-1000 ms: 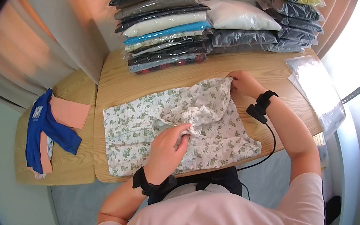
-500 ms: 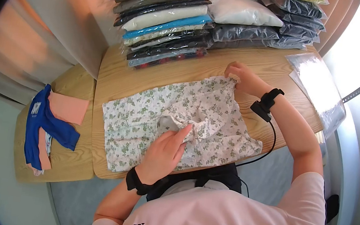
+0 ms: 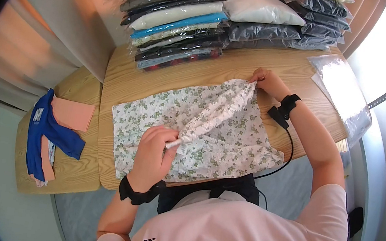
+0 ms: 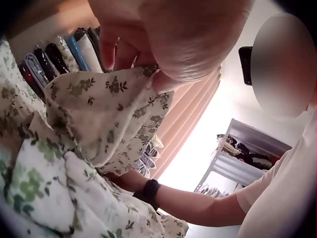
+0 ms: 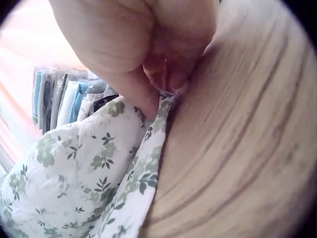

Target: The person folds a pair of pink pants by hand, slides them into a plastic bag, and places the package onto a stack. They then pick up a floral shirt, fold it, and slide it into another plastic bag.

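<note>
A white floral garment (image 3: pixel 233 151) with green leaf print lies spread over the wooden table (image 3: pixel 169 80). My left hand (image 3: pixel 152 154) pinches a folded edge of it near the middle, raised above the cloth below. At the far right corner, my right hand (image 3: pixel 267 80) pinches the same garment between thumb and fingers. A straight raised fold runs between both hands. In the left wrist view the held cloth (image 4: pixel 94 114) hangs from the thumb and fingers. The right wrist view shows the gripped corner close over the wood grain.
Stacks of bagged folded clothes (image 3: pixel 177 22) stand along the back, with a white bagged bundle (image 3: pixel 263 9) beside them. Clear plastic bags (image 3: pixel 340 92) lie at the right edge. A blue and pink garment (image 3: pixel 53 130) rests on the lower side table at left.
My left hand has moved left, drawing the bunched middle of the garment out into a straight fold. My right hand stays at the far corner, shifted slightly right.
</note>
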Tool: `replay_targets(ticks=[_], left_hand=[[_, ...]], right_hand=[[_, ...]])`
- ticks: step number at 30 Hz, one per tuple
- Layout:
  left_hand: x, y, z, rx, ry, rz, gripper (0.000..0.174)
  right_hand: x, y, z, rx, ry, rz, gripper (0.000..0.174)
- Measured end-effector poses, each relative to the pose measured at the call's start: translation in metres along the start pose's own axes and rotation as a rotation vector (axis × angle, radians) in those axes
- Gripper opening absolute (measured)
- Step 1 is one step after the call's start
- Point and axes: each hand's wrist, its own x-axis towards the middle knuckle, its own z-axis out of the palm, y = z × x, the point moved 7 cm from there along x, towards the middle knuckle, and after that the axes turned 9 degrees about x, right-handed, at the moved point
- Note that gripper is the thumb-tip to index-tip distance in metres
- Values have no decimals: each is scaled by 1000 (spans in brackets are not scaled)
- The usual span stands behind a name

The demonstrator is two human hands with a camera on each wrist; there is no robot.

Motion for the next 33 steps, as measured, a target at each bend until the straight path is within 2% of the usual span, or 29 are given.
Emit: replay_targets(ticks=[1,2,3,4,5,7,8,10,11,12,14,15,16,17,18,19,20,21,22,24,26,28,30,31,33], left_hand=[[-3,-8,4,3,-95,-106,19],[-2,-7,3,4,-94,-106,19],[-3,-19,6,-106,-155,-334,21],[-8,-29,11,-216,-215,-560,23],[-3,-25,13,-216,-217,-560,23],[12,-14,4,-344,31,-465,27],[13,-17,3,-343,29,-461,27],[19,-1,7,-104,-136,-86,28],[18,2,10,-136,-183,-96,18],[18,0,13,-137,-185,-98,18],[14,3,18,-96,-151,49,17],[12,4,20,-96,-151,48,17],[8,-4,26,-189,-193,-127,16],[2,-12,31,-281,-234,-302,16],[2,-11,29,-280,-235,-302,16],[1,-14,28,-238,-288,-379,17],[-1,-18,28,-195,-341,-457,18],[0,-18,28,-193,-340,-455,18],[1,-20,26,-211,-293,-456,18],[1,-28,25,-230,-249,-456,18],[2,-50,23,-399,-130,-513,20],[8,-75,26,-438,-93,-574,25],[1,-109,38,-774,30,-945,30],[-4,-128,46,-776,-62,-998,40],[-9,-137,56,-778,-61,-1053,44]], right_hand=[[-1,-3,1,0,-1,0,20],[-3,-6,1,-126,31,-10,20],[-5,-11,1,-251,62,-19,21],[-5,-12,1,-250,62,-18,21],[-5,-12,1,-219,60,-13,24],[-9,-20,0,-188,66,-7,27],[-12,-26,1,-154,30,-15,28],[-16,-35,5,-119,-4,-21,30],[-18,-39,7,-154,-6,-56,28],[-19,-42,8,-188,-9,-89,26],[-21,-38,7,-262,-49,-102,27],[-21,-37,8,-336,-88,-118,28],[-19,-36,7,-335,-88,-119,28],[-18,-30,5,-382,-79,-33,28],[-17,-25,4,-428,-70,54,27],[-18,-27,5,-427,-69,53,27],[-20,-41,9,-406,-69,-121,26],[-24,-55,11,-383,-68,-295,25],[-21,-51,9,-383,-67,-297,25],[-16,-24,15,-100,-278,-68,31],[-20,-24,11,-48,-269,-13,30],[-21,-24,10,3,-264,39,30],[-23,-22,9,7,-235,75,27],[-22,-21,10,9,-236,73,27],[-20,-22,11,-73,-224,50,26]])
